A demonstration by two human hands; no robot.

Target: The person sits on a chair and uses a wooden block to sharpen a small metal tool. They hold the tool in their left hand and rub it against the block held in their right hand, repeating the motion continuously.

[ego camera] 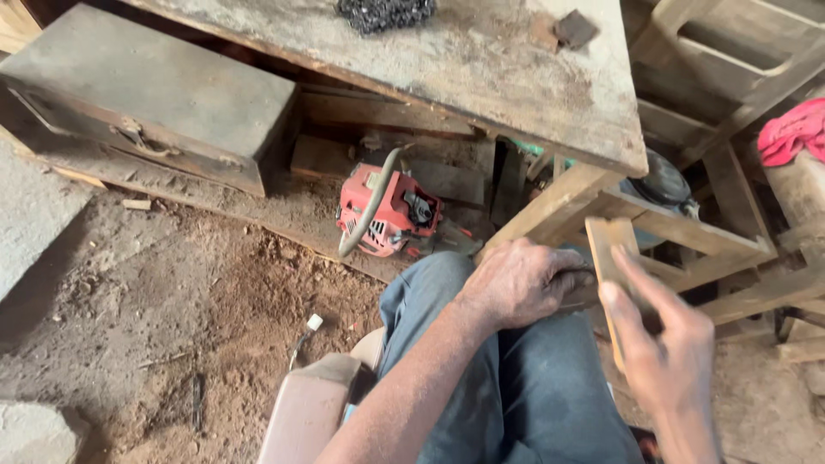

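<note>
Sawdust covers the floor (pixel 172 326) under a bench (pixel 481 60). Left hand (pixel 520 283) grips something dark on the knee, steadying it. Right hand (pixel 666 352) pinches a wood block (pixel 610 249) upright beside it.

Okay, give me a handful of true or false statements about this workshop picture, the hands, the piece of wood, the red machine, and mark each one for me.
1. The right hand holds a flat piece of wood. True.
2. The left hand rests on the workbench top. False: it lies on the person's knee, at the lower end of the wood.
3. A red engine-driven machine sits on the ground under the workbench. True.
4. A coiled chain lies on the dirt floor. False: it lies on the workbench top.
5. A blue cloth lies at the right edge. False: the cloth is pinkish red.
</note>
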